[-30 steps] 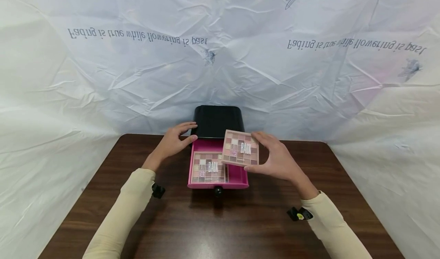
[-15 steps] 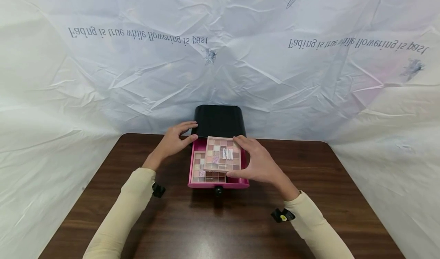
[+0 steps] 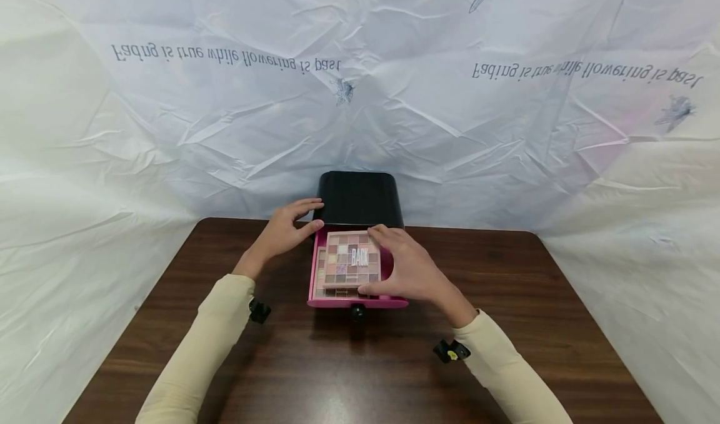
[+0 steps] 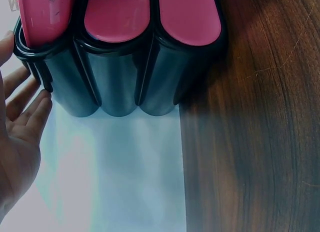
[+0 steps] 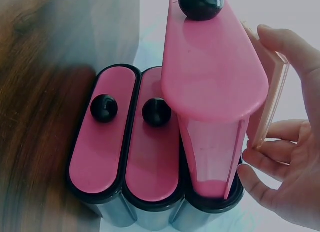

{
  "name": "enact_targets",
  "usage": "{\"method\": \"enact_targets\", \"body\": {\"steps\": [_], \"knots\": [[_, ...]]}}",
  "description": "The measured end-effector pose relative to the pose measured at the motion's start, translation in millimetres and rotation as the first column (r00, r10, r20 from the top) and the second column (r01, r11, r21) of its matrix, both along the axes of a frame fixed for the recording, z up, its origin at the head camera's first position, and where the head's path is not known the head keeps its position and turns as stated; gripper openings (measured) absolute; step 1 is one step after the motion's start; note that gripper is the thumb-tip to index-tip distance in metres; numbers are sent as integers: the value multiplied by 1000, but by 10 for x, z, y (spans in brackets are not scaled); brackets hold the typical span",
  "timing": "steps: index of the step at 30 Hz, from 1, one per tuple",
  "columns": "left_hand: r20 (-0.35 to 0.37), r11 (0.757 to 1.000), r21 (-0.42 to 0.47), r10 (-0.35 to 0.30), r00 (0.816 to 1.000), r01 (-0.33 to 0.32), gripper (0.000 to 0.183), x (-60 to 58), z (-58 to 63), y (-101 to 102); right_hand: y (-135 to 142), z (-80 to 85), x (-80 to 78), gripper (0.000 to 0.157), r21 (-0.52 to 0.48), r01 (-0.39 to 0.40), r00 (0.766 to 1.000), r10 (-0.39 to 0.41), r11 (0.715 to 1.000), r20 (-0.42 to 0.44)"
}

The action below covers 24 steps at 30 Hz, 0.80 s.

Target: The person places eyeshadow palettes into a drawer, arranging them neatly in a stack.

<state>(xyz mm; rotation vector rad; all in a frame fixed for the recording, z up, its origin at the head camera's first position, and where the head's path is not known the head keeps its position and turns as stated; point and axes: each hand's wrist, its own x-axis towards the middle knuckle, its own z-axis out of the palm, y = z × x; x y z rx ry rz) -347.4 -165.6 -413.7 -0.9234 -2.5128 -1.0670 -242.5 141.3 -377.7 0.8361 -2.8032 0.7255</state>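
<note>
A black cabinet (image 3: 360, 199) has its pink top drawer (image 3: 394, 302) pulled out. Inside that drawer lies an eyeshadow palette (image 3: 319, 283), mostly covered from above. My right hand (image 3: 407, 264) pinches a second eyeshadow palette (image 3: 352, 259) between thumb and fingers by its right side. This palette is over the first one, its lid printed BACK; in the right wrist view it stands slightly tilted above the drawer wall. My left hand (image 3: 287, 229), fingers mostly straight, touches the cabinet's upper left side, with fingertips against its black edge (image 4: 46, 77) in the left wrist view.
Two lower pink drawers (image 5: 102, 157) with round black knobs are pushed in. The top drawer's knob (image 3: 357, 312) sticks out toward me. The cabinet stands near the back edge of a dark wooden table (image 3: 337, 374), before a pale printed sheet (image 3: 360, 124).
The right hand has brought its palette left and down, from the drawer's right side to over the palette in the drawer. The left hand has stayed on the cabinet.
</note>
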Motion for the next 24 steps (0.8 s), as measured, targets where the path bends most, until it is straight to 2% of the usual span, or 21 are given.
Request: {"method": "enact_targets", "body": {"steps": [17, 21, 24], "knots": [[3, 1000, 0, -6, 1000, 6, 53, 6, 14, 15, -44, -17, -9, 105, 0, -12, 1000, 12, 1000, -21], [1, 1000, 5, -8, 1000, 8, 53, 6, 14, 12, -13, 0, 12, 96, -45, -1, 1000, -1, 999, -28], [1, 1000, 9, -6, 1000, 6, 54, 7, 11, 10, 15, 13, 42, 83, -89, 25, 999, -28, 996, -39]]}}
